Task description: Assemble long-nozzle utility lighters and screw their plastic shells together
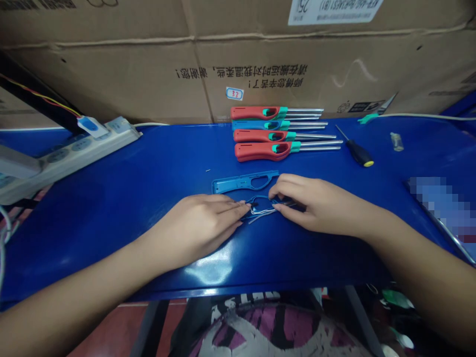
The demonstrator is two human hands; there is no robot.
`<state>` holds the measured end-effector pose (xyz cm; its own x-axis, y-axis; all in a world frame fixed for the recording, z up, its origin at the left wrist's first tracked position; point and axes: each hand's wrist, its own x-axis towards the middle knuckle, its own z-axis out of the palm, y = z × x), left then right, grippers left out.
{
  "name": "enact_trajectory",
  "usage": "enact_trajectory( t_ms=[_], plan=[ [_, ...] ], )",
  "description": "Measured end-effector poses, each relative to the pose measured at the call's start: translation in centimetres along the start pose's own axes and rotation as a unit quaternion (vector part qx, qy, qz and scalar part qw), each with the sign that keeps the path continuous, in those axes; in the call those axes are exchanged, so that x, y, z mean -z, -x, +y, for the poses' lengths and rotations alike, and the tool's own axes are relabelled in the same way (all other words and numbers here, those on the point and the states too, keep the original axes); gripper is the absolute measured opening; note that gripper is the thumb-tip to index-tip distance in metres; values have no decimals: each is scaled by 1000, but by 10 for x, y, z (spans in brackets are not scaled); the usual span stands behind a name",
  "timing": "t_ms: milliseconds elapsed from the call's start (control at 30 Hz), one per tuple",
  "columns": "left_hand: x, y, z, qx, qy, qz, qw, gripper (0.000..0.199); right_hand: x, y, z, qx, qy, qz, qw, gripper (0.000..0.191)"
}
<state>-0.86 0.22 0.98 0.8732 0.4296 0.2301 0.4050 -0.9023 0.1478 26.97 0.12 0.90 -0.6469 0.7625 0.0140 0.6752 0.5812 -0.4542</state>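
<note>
Under my hands lies an opened blue lighter shell half (256,216), with thin white wires and a small black part showing. My left hand (208,218) covers its left end, fingers pressed together, fingertips at the black part. At the other end my right hand (301,201) pinches the shell, thumb and fingertips close to the wires. A thin dark piece shows between those fingers; its kind cannot be made out. Just behind my hands rests the other blue shell half (232,184), its hollow side up.
Several long-necked lighters, among them a red one (260,151), lie in a stack at the back. To their right are a screwdriver (359,152) and a small clear piece (396,142). A power strip (78,153) stands left, a phone-like device (442,213) right. Cardboard (141,79) borders the back.
</note>
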Motion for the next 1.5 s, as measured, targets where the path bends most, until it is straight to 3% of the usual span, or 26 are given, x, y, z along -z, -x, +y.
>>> enact_trajectory(
  t_ms=[200, 500, 733, 1000, 1267, 1500],
  plan=[
    [2, 2, 4, -42, -44, -45, 997, 40, 0, 0, -1, 10, 20, 7, 1000, 18],
    [-11, -3, -1, 45, 125, 22, 991, 37, -6, -2, 2, 37, 22, 52, 998, 18],
    [-16, -3, -1, 44, 175, 33, 983, 38, -12, -4, 2, 49, 3, 56, 997, 19],
    [-16, -6, 2, 31, 113, -5, 993, 36, -13, -5, 0, 57, 39, 49, 996, 21],
    [-13, -4, 9, 49, 50, -15, 997, 34, 10, 4, -1, 55, -33, 55, 996, 11],
    [-13, 0, 4, 45, 54, -9, 997, 35, 1, 3, -4, 92, -9, -36, 995, 15]
  ],
)
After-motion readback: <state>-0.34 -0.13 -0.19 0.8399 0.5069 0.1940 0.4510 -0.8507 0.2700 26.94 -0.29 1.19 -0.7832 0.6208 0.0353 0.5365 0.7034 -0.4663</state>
